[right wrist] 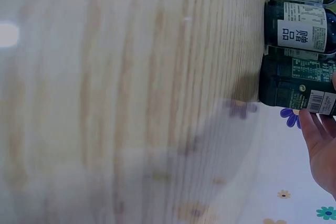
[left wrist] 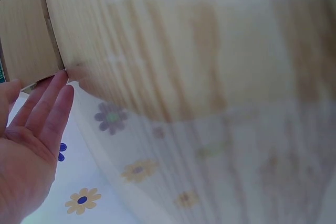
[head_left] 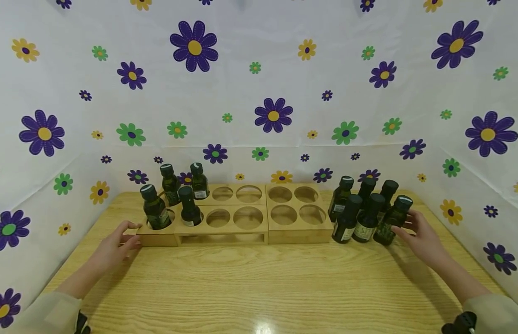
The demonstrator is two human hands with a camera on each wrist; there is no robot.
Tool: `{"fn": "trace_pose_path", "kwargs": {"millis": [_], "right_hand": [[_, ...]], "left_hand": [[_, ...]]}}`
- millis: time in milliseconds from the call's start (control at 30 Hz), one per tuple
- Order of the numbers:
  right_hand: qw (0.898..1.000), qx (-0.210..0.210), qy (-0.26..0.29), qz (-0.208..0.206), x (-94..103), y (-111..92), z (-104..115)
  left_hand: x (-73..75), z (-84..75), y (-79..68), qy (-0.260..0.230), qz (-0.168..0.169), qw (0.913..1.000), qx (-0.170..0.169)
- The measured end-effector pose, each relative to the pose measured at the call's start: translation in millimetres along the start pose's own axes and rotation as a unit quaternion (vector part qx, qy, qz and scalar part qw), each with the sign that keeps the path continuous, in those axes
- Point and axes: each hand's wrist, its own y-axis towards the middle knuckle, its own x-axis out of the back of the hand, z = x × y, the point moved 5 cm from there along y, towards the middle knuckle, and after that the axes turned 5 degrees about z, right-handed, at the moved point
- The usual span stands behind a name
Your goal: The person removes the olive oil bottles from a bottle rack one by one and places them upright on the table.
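My left hand (head_left: 119, 241) is at the left end of a light wooden bottle rack (head_left: 301, 236), its fingers reaching out to touch the end block. In the left wrist view, the fingertips meet the lower corner of that wood. On the right, my right hand (head_left: 422, 239) holds the nearest outer dark green bottle (head_left: 390, 225), thumb across its front and fingers at its right side. That bottle stands beside other dark bottles (head_left: 365, 227) in a tight group next to the rack. The right wrist view shows its barcode label (right wrist: 320, 102).
Several black-capped bottles (head_left: 156, 211) stand in holes at the rack's left part. The remaining round holes (head_left: 248, 217) hold nothing. The rack stands near the back of the wooden table (head_left: 250, 278). Behind and at both sides hangs a white flowered cloth (head_left: 238, 93).
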Motion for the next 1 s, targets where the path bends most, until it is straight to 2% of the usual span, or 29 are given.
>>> {"fn": "trace_pose_path", "kwargs": {"millis": [167, 367, 567, 700, 833, 1000], "right_hand": [[1.000, -0.004, -0.005, -0.002, 0.4, 4, -1], [1.000, -0.009, 0.020, -0.003, 2.2, 4, -1], [0.994, 0.005, 0.013, -0.110, 10.2, -10, 7], [0.987, 0.036, 0.020, -0.152, 9.0, -22, 23], [0.984, 0.077, 0.027, -0.157, -3.3, -25, 44], [0.977, 0.151, 0.055, -0.142, -30.9, -19, 76]], "left_hand": [[-0.7, 1.3, -0.7, -0.003, -0.002, 1.0000, -0.004], [-0.1, 1.1, -1.6, -0.003, -0.004, 1.0000, -0.002], [-0.5, 0.6, -1.1, -0.003, -0.005, 1.0000, -0.002], [0.1, -0.7, -0.4, -0.001, -0.006, 1.0000, -0.003], [0.8, -2.1, 0.0, 0.005, -0.005, 1.0000, -0.003], [-0.1, -0.9, -0.5, 0.004, -0.003, 1.0000, 0.000]]}}
